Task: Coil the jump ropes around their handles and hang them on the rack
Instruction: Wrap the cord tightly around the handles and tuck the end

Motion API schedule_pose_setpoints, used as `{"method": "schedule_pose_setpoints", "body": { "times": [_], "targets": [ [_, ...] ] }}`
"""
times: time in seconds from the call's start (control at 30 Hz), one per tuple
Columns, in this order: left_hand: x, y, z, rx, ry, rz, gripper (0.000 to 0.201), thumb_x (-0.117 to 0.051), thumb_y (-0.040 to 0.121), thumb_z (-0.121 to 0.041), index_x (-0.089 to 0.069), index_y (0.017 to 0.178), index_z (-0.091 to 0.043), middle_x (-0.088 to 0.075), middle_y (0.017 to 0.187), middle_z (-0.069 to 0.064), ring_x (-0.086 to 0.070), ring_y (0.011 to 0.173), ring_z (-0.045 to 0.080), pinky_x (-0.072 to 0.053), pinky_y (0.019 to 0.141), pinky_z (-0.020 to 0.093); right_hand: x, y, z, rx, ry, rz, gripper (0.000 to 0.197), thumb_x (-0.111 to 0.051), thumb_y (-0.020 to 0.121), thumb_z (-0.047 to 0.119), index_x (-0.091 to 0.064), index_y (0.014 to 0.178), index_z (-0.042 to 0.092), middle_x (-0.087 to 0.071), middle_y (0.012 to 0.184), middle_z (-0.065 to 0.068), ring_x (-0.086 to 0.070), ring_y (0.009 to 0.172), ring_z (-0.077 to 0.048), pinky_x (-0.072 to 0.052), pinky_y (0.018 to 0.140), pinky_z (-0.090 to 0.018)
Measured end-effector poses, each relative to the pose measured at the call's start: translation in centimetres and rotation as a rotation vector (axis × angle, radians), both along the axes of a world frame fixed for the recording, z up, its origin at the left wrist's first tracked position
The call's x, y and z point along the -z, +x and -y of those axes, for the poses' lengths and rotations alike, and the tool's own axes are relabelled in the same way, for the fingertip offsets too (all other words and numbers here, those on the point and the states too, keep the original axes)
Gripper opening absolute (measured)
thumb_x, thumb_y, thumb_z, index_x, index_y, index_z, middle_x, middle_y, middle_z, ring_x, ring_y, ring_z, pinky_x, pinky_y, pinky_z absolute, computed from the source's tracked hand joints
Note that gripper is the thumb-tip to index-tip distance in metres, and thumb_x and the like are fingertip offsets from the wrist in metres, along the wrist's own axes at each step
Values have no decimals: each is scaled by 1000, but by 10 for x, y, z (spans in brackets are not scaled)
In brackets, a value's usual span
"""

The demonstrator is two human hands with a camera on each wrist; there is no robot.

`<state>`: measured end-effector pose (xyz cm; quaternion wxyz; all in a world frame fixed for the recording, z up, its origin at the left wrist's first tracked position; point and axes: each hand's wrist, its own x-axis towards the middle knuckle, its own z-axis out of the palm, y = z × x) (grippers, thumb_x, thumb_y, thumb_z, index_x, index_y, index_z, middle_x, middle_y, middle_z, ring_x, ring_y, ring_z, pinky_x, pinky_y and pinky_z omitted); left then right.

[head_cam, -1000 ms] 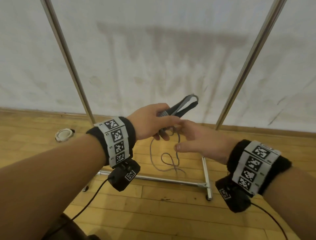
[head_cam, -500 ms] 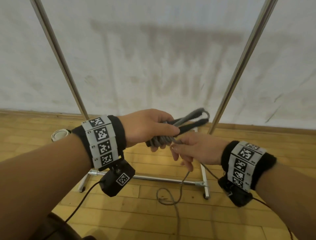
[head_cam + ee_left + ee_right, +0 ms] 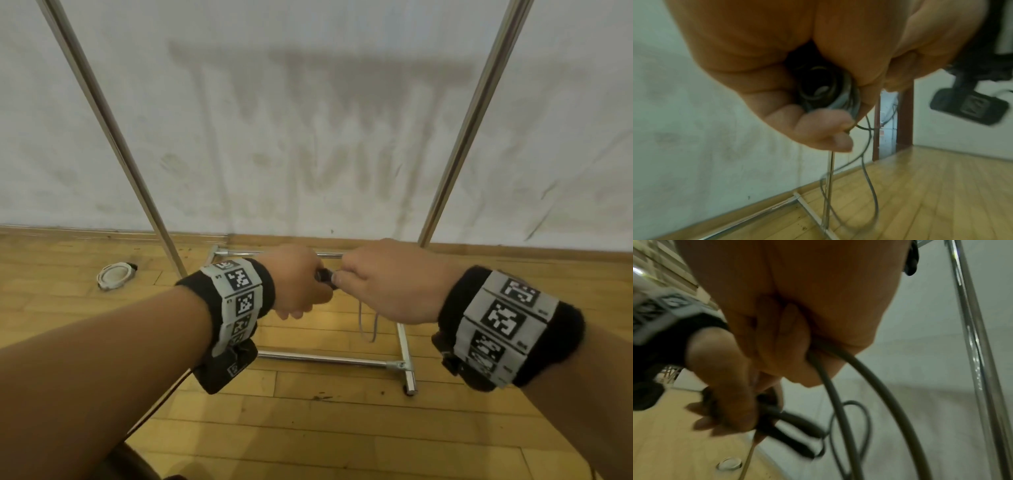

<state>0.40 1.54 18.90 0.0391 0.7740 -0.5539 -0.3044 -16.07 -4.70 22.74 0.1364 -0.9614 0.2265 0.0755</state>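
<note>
My left hand (image 3: 294, 284) is clenched around the 2 black handles (image 3: 818, 87) of the jump rope, with some grey turns already lying on them near my fingers. My right hand (image 3: 387, 284) is just beside it, almost touching, and it pinches the grey cord (image 3: 830, 382) between curled fingers; the cord leaves this hand and hangs down in a loose loop (image 3: 368, 322) toward the floor (image 3: 308, 428). Both hands are low, in front of the rack (image 3: 329, 358), between its 2 slanted poles and above its base bars. I judge that I am in the coiling step, and a good part of the cord is not yet wound. The next move needs the right hand to carry the cord around the handles with light tension, while the left hand keeps the turns from slipping. The top bar of the rack is not visible here, so hanging comes later. Near the left pole a small white round object (image 3: 114, 274) lies on the floor.
</note>
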Motion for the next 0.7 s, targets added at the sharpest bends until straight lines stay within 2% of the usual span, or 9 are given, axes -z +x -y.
{"method": "schedule_pose_setpoints", "body": {
  "times": [0.07,0.13,0.2,0.27,0.33,0.37,0.47,0.6,0.7],
  "targets": [
    [-2,11,3,-107,-106,-195,14,-62,101,-23,-70,97,-12,-72,77,4,-65,57,13,-54,53,25,8,-2,-5,53,64,78,38,-33,110,39,-63,98,19,-65,85,-3,-61,75,-20,-53,72,-40],
    [-7,22,1,-173,-169,-458,10,-69,98,-16,-71,103,-9,-70,78,7,-64,60,14,-54,53,27,15,-6,-6,135,167,173,29,-35,110,36,-58,96,23,-66,80,1,-60,70,-14,-52,69,-35],
    [-10,28,-3,-153,-139,-677,23,-77,92,-13,-70,114,-8,-69,80,6,-64,63,15,-52,53,26,19,-11,-4,187,264,225,26,-37,110,33,-57,96,25,-70,76,1,-60,65,-9,-51,66,-30],
    [-11,26,-6,-143,-117,-829,36,-78,91,-27,-67,119,-7,-68,80,6,-63,64,16,-51,51,26,22,-14,-3,199,321,231,25,-38,109,33,-59,98,25,-72,77,1,-60,63,-7,-50,66,-27],
    [-12,22,-7,-194,-139,-885,51,-70,93,-52,-68,116,-6,-67,81,10,-60,62,18,-49,48,27,23,-15,-4,201,386,256,24,-40,109,32,-60,98,24,-74,79,2,-59,59,-7,-50,63,-27],
    [-13,20,-6,-213,-165,-874,54,-63,97,-58,-68,114,-6,-66,80,11,-59,61,19,-48,46,28,23,-15,-6,207,436,285,23,-41,108,32,-60,98,24,-75,79,2,-58,58,-10,-50,61,-30],
    [-14,16,-5,-271,-253,-867,44,-53,108,-45,-67,109,-3,-66,77,14,-58,57,21,-45,42,28,22,-15,-9,229,541,391,20,-46,107,32,-61,96,25,-75,78,1,-57,57,-14,-50,59,-35],
    [-16,14,-7,-316,-302,-892,39,-51,109,-33,-64,108,4,-68,76,17,-60,56,22,-44,40,27,23,-18,-7,229,587,450,16,-50,106,32,-63,97,29,-73,75,1,-53,51,-10,-46,51,-28],
    [-24,14,-9,-291,-358,-1000,36,-51,109,-32,-62,106,1,-67,74,17,-60,54,22,-44,39,27,27,-23,1,220,597,401,19,-50,106,33,-63,96,22,-72,72,1,-55,51,-13,-47,49,-25]
  ]
}}
